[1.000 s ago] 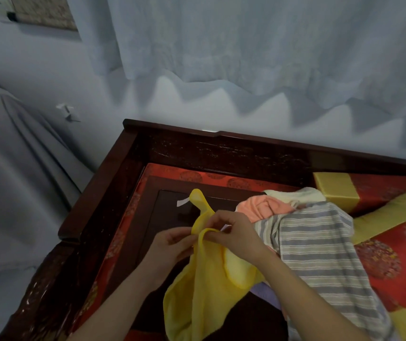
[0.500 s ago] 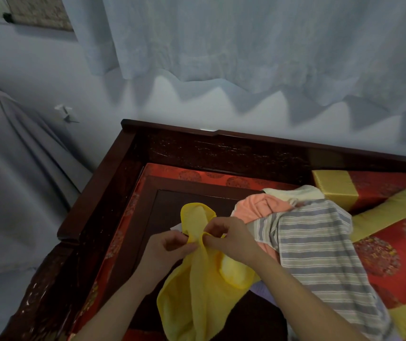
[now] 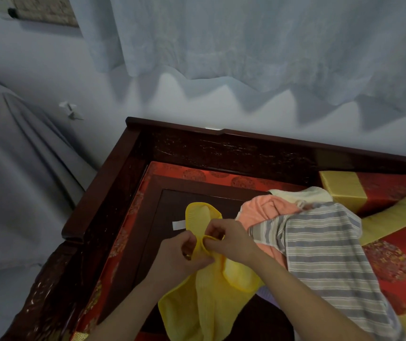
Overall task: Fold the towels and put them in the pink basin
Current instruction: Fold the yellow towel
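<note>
Both the left hand (image 3: 182,252) and right hand (image 3: 229,239) pinch the bunched, ribbed yellow towel's (image 3: 204,301) hemmed edge.

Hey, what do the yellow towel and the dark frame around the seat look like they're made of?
The yellow towel looks like thin, soft cloth, perhaps microfibre or cotton: it is matte, finely ribbed and drapes limply. The dark frame looks like lacquered hardwood: it is reddish-brown, with a carved back panel and glossy highlights.

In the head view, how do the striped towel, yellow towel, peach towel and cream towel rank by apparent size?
striped towel
yellow towel, close behind; nearer the camera, so unsure
peach towel, partly covered
cream towel, mostly hidden
</note>
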`<state>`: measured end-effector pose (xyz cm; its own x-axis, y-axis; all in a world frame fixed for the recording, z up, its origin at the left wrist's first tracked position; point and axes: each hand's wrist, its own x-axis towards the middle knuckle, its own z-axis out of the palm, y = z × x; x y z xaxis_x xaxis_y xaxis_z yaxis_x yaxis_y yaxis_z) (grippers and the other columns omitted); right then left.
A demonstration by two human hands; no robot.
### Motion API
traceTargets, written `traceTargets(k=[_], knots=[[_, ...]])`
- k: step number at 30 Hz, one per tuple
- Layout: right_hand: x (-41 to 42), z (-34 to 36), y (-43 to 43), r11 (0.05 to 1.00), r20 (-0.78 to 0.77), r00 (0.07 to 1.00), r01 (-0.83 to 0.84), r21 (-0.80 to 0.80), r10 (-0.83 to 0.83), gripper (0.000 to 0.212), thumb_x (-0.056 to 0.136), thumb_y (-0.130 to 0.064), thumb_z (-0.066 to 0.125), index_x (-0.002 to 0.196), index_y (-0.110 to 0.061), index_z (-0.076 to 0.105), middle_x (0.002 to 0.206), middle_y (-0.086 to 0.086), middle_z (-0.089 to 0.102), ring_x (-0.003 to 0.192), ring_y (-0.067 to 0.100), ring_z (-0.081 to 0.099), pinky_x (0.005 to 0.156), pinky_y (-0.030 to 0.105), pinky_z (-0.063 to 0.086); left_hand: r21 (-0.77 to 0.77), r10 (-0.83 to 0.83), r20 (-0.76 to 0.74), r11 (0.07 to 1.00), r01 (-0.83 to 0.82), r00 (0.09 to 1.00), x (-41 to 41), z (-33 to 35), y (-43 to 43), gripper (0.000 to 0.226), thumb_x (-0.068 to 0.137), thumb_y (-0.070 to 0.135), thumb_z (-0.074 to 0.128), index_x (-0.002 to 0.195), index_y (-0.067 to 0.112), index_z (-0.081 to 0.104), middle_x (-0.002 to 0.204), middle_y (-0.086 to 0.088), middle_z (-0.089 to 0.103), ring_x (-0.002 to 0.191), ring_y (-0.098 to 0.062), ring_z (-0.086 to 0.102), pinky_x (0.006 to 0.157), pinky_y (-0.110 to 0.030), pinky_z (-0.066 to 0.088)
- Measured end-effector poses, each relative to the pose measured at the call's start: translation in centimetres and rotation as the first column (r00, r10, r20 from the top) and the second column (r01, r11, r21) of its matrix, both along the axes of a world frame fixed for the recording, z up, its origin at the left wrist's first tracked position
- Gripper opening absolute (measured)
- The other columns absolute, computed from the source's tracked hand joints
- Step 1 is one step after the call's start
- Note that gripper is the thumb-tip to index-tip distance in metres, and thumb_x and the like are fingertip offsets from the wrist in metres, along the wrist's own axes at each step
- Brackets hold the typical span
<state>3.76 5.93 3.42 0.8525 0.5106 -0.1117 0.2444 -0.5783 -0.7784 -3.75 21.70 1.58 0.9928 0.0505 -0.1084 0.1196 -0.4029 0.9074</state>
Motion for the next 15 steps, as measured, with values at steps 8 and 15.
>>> traceTargets(k=[8,15], knots=[[2.0,-0.7,0.7,0.995,-0.027,0.997,-0.073,-0.068,0.071,0.010,0.070,-0.016,0.069,0.067,-0.023,0.062,0.052,-0.021,0.055,0.053,0.002,0.051,0.052,0.008,0.034,-0.040,0.048,-0.041,0.998,-0.049,0.998,1.0,-0.9,0.1,0.035,0.064,0.035,0.081,0.077,0.008,0.062,0.075,-0.009,0.065,0.069,-0.017,0.061,0.063,-0.027,0.051],[3.6,-1.0,2.3,0.957,-0.097,0.972,-0.227,-0.179,0.212,0.020,0.068,-0.017,0.068,0.059,-0.028,0.053,0.052,-0.010,0.049,0.053,0.005,0.045,0.053,0.023,0.038,0.063,0.080,-0.106,0.995,-0.073,0.991,1.7,-2.0,0.5,0.027,0.065,0.024,0.072,0.072,0.008,0.052,0.063,0.002,0.050,0.056,-0.004,0.042,0.052,-0.020,0.037]])
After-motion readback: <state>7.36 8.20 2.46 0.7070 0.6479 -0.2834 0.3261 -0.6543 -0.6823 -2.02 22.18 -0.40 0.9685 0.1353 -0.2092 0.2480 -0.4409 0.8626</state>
